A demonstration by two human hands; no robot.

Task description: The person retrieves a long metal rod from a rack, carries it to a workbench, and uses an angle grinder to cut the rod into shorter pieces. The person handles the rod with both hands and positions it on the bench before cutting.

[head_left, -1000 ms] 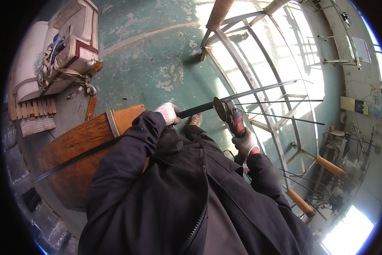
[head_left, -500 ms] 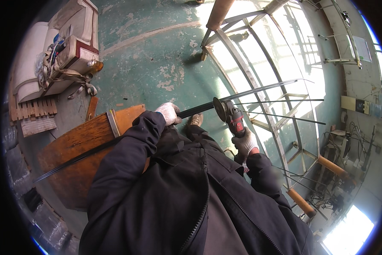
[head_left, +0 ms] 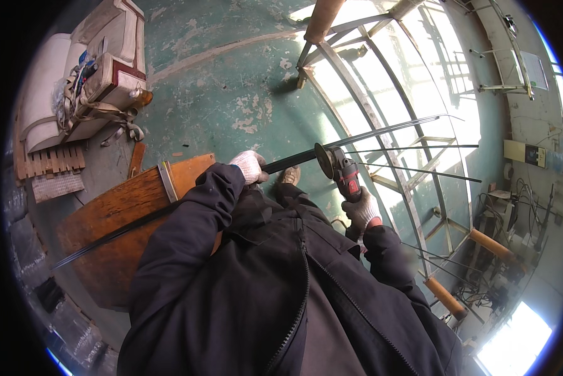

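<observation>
My left hand [head_left: 250,167], in a white work glove, is closed round a bundle of long dark metal bars [head_left: 289,161]. The bars run from the lower left, over a wooden board, out to the upper right above a metal frame. In my gloved right hand [head_left: 362,212] is a red and black angle grinder [head_left: 347,178], gripped by its body. Its round disc [head_left: 324,161] stands upright at the bars, to the right of my left hand. Whether the disc touches them I cannot tell.
The wooden board [head_left: 115,232] with a metal strap lies at left. A large metal frame [head_left: 363,106] with orange-brown rollers [head_left: 446,299] fills the right side. A pale sofa [head_left: 109,75] holding straps and tools stands at upper left. Cables and equipment [head_left: 504,216] line the right wall.
</observation>
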